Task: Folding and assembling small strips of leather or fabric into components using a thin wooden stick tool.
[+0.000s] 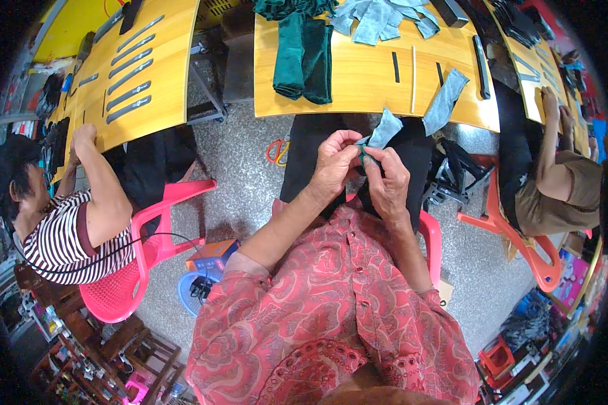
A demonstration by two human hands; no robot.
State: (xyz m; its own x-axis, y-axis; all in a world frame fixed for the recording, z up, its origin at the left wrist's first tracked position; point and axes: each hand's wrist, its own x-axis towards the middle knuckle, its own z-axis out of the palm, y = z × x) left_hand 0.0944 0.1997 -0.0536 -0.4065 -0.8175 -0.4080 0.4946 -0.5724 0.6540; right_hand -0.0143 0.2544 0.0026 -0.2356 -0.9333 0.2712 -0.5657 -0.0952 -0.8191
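Above my lap, both hands pinch one fabric strip point(386, 129), light blue-grey on one face with dark green showing between my fingers. My left hand point(334, 162) grips it from the left, my right hand point(387, 174) from the right; the fingers hide its lower end. A loose blue-grey strip point(446, 101) hangs over the table's near edge, just beyond my right hand. On the wooden table point(365, 88) lie folded dark green velvet pieces point(304, 61) at the left and a heap of blue-grey strips point(380, 19) at the back.
Thin dark strips point(396, 67), a white stick point(413, 79) and a dark grey bar point(482, 67) lie on the table. Orange-handled scissors point(277, 152) are on the floor. Co-workers sit at side tables, one on a pink chair point(142, 263). A blue basket point(190, 291) stands behind my left side.
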